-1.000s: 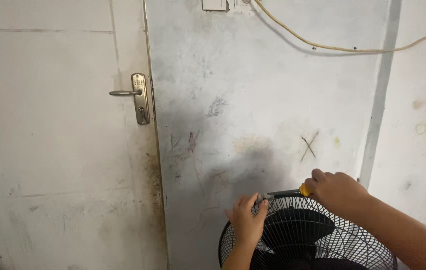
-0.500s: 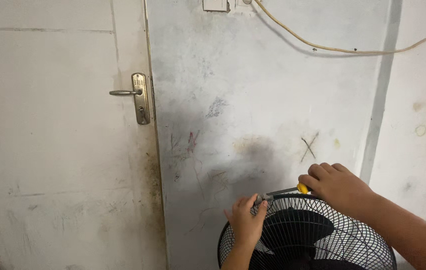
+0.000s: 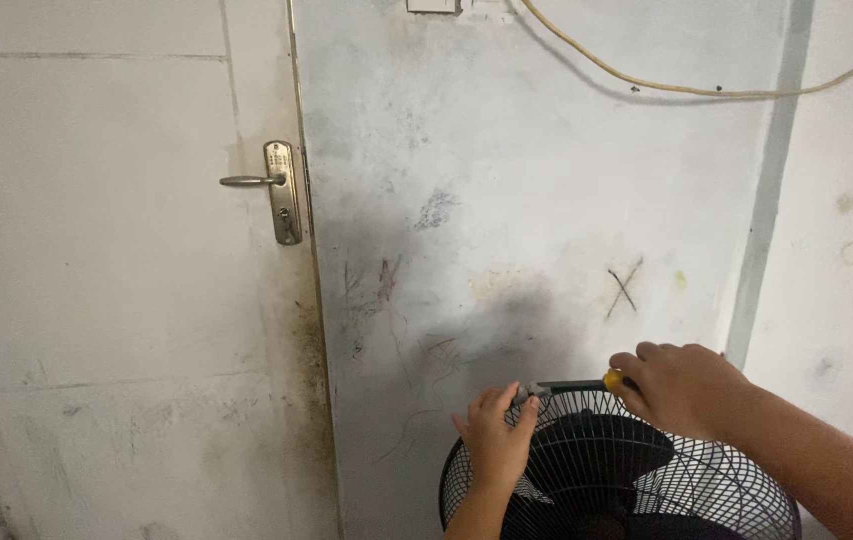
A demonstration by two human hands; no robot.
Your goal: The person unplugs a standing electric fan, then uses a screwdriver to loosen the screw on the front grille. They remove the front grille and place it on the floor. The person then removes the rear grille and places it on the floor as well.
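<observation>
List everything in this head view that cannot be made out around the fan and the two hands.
- Tip of the yellow-handled screwdriver: head view, hidden behind the left hand.
- Its handle: mostly covered by the right hand.
- Black wire fan guard: lower part cut off by the bottom edge.
- White wall switch plate: cut off by the top edge.
- Beige cable: both ends leave the frame.

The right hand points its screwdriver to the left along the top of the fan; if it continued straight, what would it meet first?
Probably the left hand, whose fingertips pinch the fan grille rim at the screwdriver tip; the right hand holds the handle.
</observation>
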